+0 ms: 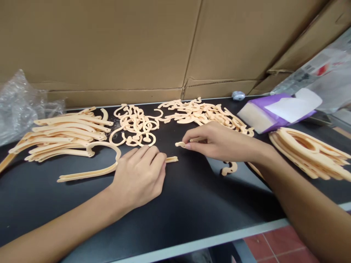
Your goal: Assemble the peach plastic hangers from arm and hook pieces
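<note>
My left hand [139, 175] is closed over a cream plastic clothes hanger [87, 176] lying on the black table. Its long arm sticks out to the left, a short end shows to the right, and the hanger's curved hook [104, 144] rises above my wrist. The joint itself is hidden under my fingers. To the right, my right hand [214, 140] pinches a small cream plastic piece [180, 144] between thumb and fingers, a little above the tabletop. Below that hand lies a small curved cream piece [229, 168].
Long hanger arms [68, 131] are piled at left, hooks [137, 124] in the middle, short curved pieces [203, 113] behind my right hand. A stack of hangers [309, 153] and a purple tissue pack [276, 109] are at right. Cardboard [123, 47] stands behind; plastic wrap [19, 109] at left.
</note>
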The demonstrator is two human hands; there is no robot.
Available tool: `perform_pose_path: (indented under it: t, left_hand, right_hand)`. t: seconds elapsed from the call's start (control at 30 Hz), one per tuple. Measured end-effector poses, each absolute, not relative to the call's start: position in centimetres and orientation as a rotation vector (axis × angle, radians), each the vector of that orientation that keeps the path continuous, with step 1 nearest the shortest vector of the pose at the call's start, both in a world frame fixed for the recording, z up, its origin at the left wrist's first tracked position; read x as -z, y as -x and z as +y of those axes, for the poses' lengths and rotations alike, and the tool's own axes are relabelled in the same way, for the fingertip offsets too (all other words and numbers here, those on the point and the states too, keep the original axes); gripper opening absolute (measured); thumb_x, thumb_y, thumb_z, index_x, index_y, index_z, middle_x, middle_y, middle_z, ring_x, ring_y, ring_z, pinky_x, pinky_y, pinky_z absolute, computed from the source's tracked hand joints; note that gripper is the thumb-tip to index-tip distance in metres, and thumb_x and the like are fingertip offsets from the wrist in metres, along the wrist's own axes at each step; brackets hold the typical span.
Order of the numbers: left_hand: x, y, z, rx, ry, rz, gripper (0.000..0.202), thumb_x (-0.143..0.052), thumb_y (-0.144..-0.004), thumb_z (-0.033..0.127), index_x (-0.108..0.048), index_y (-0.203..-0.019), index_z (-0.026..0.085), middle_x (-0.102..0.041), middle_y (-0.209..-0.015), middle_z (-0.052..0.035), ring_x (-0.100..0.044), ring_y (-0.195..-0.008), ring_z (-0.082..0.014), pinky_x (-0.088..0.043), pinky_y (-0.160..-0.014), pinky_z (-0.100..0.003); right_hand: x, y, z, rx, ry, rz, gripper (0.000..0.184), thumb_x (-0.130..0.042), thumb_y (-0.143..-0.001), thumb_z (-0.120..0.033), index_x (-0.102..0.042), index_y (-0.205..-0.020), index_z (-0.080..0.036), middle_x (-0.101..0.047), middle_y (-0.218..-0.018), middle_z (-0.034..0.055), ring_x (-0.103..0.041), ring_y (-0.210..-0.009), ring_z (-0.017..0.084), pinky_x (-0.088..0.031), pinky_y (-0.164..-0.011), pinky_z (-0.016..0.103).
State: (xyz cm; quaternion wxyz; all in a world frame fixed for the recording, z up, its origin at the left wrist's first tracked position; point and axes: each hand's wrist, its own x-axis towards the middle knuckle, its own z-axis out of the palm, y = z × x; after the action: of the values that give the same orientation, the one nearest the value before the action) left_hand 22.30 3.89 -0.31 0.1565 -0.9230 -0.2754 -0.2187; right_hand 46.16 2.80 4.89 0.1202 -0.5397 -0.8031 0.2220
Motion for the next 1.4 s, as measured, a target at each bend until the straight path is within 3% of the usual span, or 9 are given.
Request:
perform_pose_path:
  t: [0.2,0.37,0.63,1.03,1.4]
  left_hand:
    - [0.3,-22.3,4.0,0.631,2.642,-0.779,0.014,-0.056,-0.091,0.020,-0.064,-0.079,0.018,-0.067,-0.077,-0.0013,-0.063,-0.069,-0.0193,-0.045,-0.062,-0.034]
    - [0.4,-22.5,4.0,0.652,2.633,-0.762,0.015,-0.056,-0.092,0.019,-0.064,-0.079,0.018,-0.068,-0.077,-0.0019,-0.063,-0.070,-0.0196,-0.045,-0.063,-0.034]
    - [0.4,-22.4,3.8,0.630,2.666,-0.788,0.015,-0.056,-0.091,0.017,-0.065,-0.079,0.019,-0.066,-0.076,-0.0009,-0.062,-0.069,-0.0199,-0.043,-0.061,-0.034]
    - [0.4,-22.4,3.9,0.627,2.674,-0.756,0.012,-0.057,-0.088,0.014,-0.065,-0.080,0.018,-0.065,-0.075,-0.0015,-0.060,-0.068,-0.0197,-0.041,-0.059,-0.033]
    - [0.4,-22.5,4.1,0.645,2.682,-0.720,0.014,-0.057,-0.093,0.017,-0.065,-0.081,0.016,-0.067,-0.077,-0.0028,-0.061,-0.067,-0.0190,-0.043,-0.059,-0.032]
  right_hand:
    - [-5.3,-45.5,2.5,-0.849,1.546,-2.430,0.019,-0.053,-0.093,-0.026,-0.071,-0.087,-0.019,-0.063,-0.066,-0.0042,-0.051,-0.060,0.010,-0.032,-0.058,0.024]
    - [-4.8,-45.5,2.5,-0.880,1.541,-2.459,0.026,-0.050,-0.096,-0.034,-0.069,-0.083,-0.019,-0.060,-0.065,-0.0039,-0.050,-0.059,0.010,-0.031,-0.057,0.024]
    - [-4.2,-45.4,2.9,-0.911,1.539,-2.497,0.026,-0.050,-0.096,-0.031,-0.068,-0.082,-0.019,-0.063,-0.067,-0.0034,-0.053,-0.062,0.011,-0.032,-0.060,0.025]
    - [-4.1,-44.6,1.9,-0.495,1.767,-2.590,0.028,-0.049,-0.095,-0.032,-0.076,-0.093,-0.027,-0.075,-0.088,0.0033,-0.065,-0.081,0.019,-0.036,-0.068,0.028]
    - [-5.1,-43.6,1.6,-0.385,1.842,-2.649,0.029,-0.047,-0.095,-0.025,-0.071,-0.080,-0.023,-0.074,-0.085,0.0050,-0.067,-0.081,0.021,-0.031,-0.065,0.031]
